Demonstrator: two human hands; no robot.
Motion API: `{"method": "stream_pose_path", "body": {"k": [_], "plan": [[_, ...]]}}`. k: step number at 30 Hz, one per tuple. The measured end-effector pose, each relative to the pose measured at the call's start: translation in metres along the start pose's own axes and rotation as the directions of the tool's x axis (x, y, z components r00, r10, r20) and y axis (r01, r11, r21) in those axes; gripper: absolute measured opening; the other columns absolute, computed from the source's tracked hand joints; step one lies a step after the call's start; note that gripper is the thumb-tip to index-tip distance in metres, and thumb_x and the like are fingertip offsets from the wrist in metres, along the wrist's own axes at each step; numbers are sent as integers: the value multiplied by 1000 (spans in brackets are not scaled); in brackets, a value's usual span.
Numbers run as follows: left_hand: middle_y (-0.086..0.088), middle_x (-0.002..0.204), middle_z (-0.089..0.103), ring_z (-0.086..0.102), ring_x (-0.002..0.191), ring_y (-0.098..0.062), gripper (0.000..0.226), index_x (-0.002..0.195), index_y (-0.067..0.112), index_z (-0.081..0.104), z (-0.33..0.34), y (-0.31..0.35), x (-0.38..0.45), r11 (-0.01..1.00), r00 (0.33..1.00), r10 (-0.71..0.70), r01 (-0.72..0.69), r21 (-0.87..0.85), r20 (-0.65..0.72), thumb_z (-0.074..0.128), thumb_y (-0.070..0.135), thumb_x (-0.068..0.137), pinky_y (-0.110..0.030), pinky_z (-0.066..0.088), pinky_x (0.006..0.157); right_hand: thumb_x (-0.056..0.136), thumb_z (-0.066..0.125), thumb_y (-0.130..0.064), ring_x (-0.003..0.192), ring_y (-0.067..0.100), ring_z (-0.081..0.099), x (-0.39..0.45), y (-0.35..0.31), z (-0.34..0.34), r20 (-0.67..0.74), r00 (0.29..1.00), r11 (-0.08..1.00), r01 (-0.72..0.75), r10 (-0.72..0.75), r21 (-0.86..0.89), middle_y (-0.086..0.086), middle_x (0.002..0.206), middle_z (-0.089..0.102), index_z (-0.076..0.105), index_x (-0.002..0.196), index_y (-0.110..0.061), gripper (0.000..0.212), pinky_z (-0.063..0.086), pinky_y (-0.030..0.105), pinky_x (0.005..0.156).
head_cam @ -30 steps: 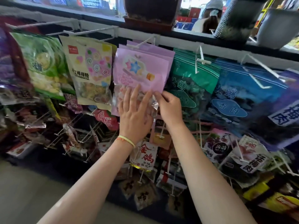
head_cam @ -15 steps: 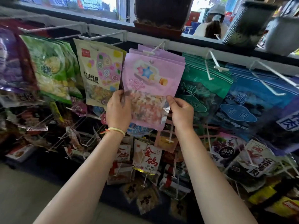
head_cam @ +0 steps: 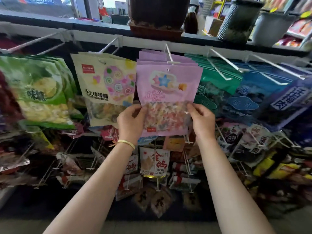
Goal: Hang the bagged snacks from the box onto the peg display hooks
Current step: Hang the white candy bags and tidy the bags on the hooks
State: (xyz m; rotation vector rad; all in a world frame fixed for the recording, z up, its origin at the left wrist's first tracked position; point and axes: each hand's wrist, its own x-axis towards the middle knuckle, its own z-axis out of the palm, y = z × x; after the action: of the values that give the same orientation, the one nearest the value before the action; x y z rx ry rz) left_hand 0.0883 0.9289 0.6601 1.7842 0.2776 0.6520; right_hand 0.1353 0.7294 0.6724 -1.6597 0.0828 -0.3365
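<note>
Black peg display rack (head_cam: 128, 48) spans behind both hands. Pink plastic candy bag with clear window (head_cam: 166, 92) hangs between hands on white wire hook (head_cam: 169, 55). Left hand (head_cam: 130, 123) pinches bag's left edge; right hand (head_cam: 201, 121) pinches right edge.

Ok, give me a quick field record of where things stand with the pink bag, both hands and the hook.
item: pink candy bag, frontmost of a pink stack
hook: white peg hook, passes through the hole at the bag's top
left hand: grips the bag's lower left edge
right hand: pinches the bag's lower right edge
left neighbour: cream lollipop bag
right neighbour: green bags
status: bag appears hung, not yet released
</note>
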Motion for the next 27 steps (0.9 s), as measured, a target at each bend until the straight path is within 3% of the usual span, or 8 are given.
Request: {"method": "stream_pose_path", "body": {"k": [2, 5, 9, 13, 19, 22, 24, 27], "plan": [[9, 82, 67, 63, 76, -9, 16, 104, 11, 76, -4, -13, -6, 999, 998, 23, -26, 37, 61, 66, 21, 98, -8, 47, 64, 95, 69, -29, 92, 18, 71, -13, 8, -1, -20, 998, 998, -59, 59, -16, -7, 92, 74, 72, 90, -29, 6, 57, 36, 83], [-1, 90, 73, 67, 82, -18, 23, 107, 8, 75, -9, -38, -16, 1000, 989, -21, 18, 22, 149, 61, 25, 100, -29, 55, 74, 97, 65, -29, 93, 13, 68, -39, 24, -3, -62, 990, 990, -131, 128, -47, -10, 96, 71, 71, 95, -24, 8, 55, 28, 81], [-6, 101, 74, 69, 90, -21, 26, 114, 7, 73, -15, -61, -27, 989, 963, -147, 135, 66, 228, 61, 24, 100, -27, 55, 81, 97, 65, -32, 95, 13, 66, -67, 41, -4, -97, 970, 971, -230, 224, -59, -14, 92, 68, 68, 84, -32, 13, 53, 31, 86], [-5, 89, 76, 73, 88, -27, 20, 104, 12, 76, -17, -68, -26, 949, 920, -304, 314, -1, 249, 65, 27, 98, -50, 59, 85, 96, 67, -33, 95, 23, 70, -76, 44, -2, -105, 953, 955, -290, 283, -64, -3, 96, 73, 70, 85, -30, 12, 57, 50, 91], [-10, 81, 75, 75, 75, -26, 17, 92, 9, 75, -16, -51, -18, 915, 888, -401, 401, 50, 226, 63, 21, 98, -41, 62, 77, 98, 62, -17, 94, 30, 71, -61, 50, 0, -71, 942, 943, -331, 329, -19, 9, 107, 73, 69, 90, -26, 14, 59, 53, 87], [-7, 72, 72, 73, 72, -27, 12, 86, 13, 68, -19, -56, -11, 870, 846, -482, 493, 13, 229, 64, 13, 98, -46, 61, 83, 100, 60, -13, 83, 23, 73, -61, 57, 3, -33, 937, 937, -345, 348, 60, 6, 104, 72, 66, 106, -21, 12, 62, 39, 79], [-8, 74, 72, 73, 73, -29, 6, 93, 10, 66, -21, -62, -7, 843, 823, -518, 537, -21, 234, 63, 8, 97, -51, 61, 85, 101, 57, -11, 79, 21, 73, -67, 56, 6, -18, 934, 929, -351, 356, 119, 5, 103, 72, 63, 120, -18, 21, 61, 27, 67], [-12, 83, 69, 69, 67, -25, 18, 113, -4, 66, -34, -63, -7, 772, 772, -586, 625, -121, 246, 59, 2, 97, -39, 63, 70, 100, 54, -9, 80, 21, 73, -78, 57, 12, -47, 931, 923, -352, 363, 155, 5, 105, 71, 60, 128, -18, 29, 61, 28, 68]]}}
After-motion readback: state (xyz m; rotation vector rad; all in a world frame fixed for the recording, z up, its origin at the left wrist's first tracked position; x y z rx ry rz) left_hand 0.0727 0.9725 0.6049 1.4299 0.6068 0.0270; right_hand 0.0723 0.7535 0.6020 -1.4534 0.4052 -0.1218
